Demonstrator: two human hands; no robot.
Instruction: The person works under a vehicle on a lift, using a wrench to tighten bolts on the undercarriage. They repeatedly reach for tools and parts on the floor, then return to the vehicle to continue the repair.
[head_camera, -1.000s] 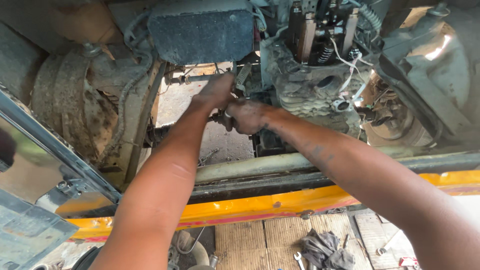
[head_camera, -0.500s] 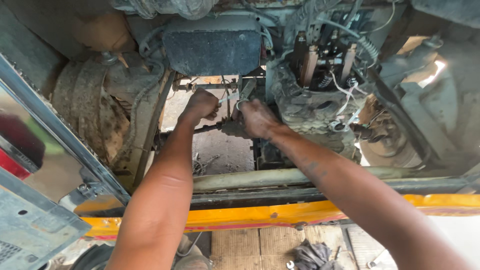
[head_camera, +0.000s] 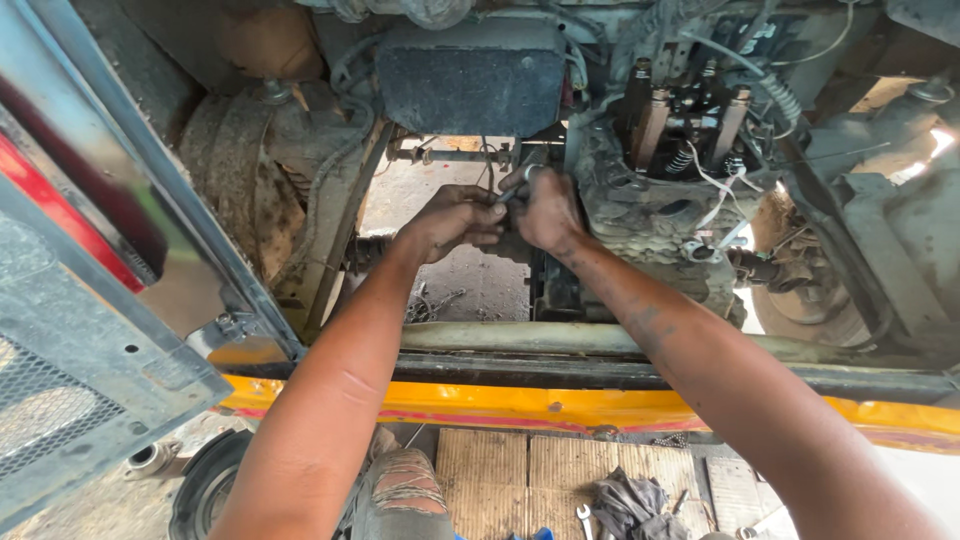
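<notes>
Below you, a yellow body rail (head_camera: 640, 408) runs across the opening. A wrench (head_camera: 584, 517) lies beside a dark rag (head_camera: 632, 503) on the floor. A tyre (head_camera: 205, 485) sits at lower left, under a grey mesh panel (head_camera: 70, 370).

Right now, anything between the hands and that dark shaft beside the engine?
Nothing visible. The left hand and right hand are both already at the dark shaft where it meets the engine block, with a small metal tool between them. The hands hide the joint itself.
</notes>
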